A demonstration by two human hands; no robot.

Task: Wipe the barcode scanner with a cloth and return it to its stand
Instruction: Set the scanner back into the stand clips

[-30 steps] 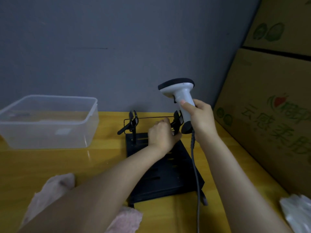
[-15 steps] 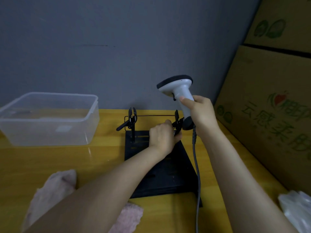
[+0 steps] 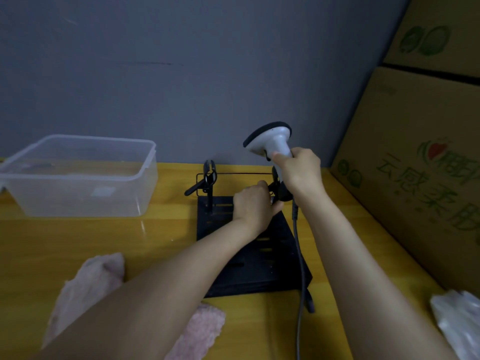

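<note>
Scanner (image 3: 271, 142) lowered twd stand (image 3: 249, 255), right hand (image 3: 302, 172) fingers wrapped round it, left hand (image 3: 253, 206) fingers pinching clip.

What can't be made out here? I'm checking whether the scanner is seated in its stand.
- Head view: base of the white handheld barcode scanner and the black metal stand's right clamp, covered by the right hand and left hand.
- Pink fluffy cloth: partly under the left forearm.
- Grey cable: cut off by the bottom edge.

Cardboard box (image 3: 415, 183): green Chinese print, prob. "云感柔肤"; rest illegible.
</note>
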